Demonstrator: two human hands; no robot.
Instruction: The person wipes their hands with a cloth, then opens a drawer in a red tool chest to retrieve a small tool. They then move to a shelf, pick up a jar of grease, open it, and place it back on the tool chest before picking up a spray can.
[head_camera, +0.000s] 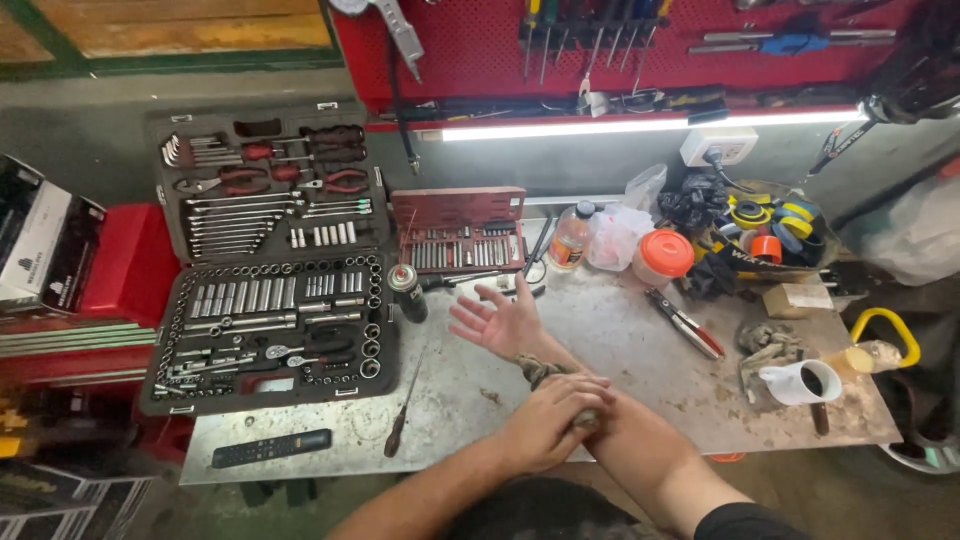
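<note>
My right hand is stretched out over the metal workbench, palm up, fingers spread, holding nothing. My left hand crosses over and clamps a dirty grey rag against my right forearm just below the wrist. Part of the rag sticks out from under the left hand's fingers. Both arms come in from the bottom edge of the view and cross near the bench's front edge.
A large open socket set case fills the bench's left side, with a smaller red socket case behind. A spray can, screwdriver, black remote, red-handled pliers, white mug and orange-lidded jar lie around.
</note>
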